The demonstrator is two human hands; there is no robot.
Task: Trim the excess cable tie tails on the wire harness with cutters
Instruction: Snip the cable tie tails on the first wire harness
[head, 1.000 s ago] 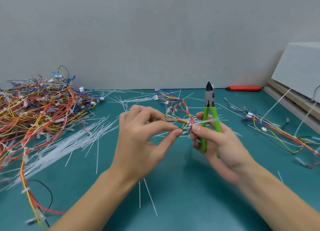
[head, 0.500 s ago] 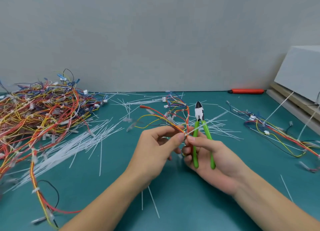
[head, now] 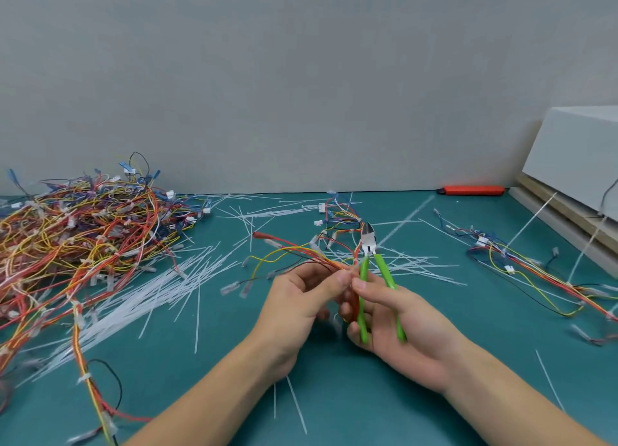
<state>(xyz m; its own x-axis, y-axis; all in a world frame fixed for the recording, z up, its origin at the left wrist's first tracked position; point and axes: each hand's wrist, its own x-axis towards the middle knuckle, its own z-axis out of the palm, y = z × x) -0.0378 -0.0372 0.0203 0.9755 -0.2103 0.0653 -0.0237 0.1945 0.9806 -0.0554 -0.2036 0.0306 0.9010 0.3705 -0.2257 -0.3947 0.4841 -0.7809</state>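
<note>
My left hand (head: 302, 298) pinches a thin wire harness (head: 294, 253) of red, yellow and black wires between thumb and fingers; the wires fan out to the left above the mat. My right hand (head: 398, 315) holds green-handled cutters (head: 374, 271) against the palm, jaws pointing up and away, while its thumb and forefinger pinch the harness right beside the left fingertips. A white cable tie sits at that pinch point, mostly hidden by the fingers; its tail (head: 406, 218) streaks up to the right, blurred.
A big tangle of coloured harnesses (head: 77, 238) fills the left of the teal mat (head: 334, 395). Loose white cable ties (head: 140, 291) lie scattered in the middle. Another harness (head: 521, 265) lies at right, a red tool (head: 473, 190) by the wall, a white box (head: 575, 158) at far right.
Both hands came down and nearer to me with the harness. The cutters tilted and dropped lower. The harness wires now spread out to the left of my left hand.
</note>
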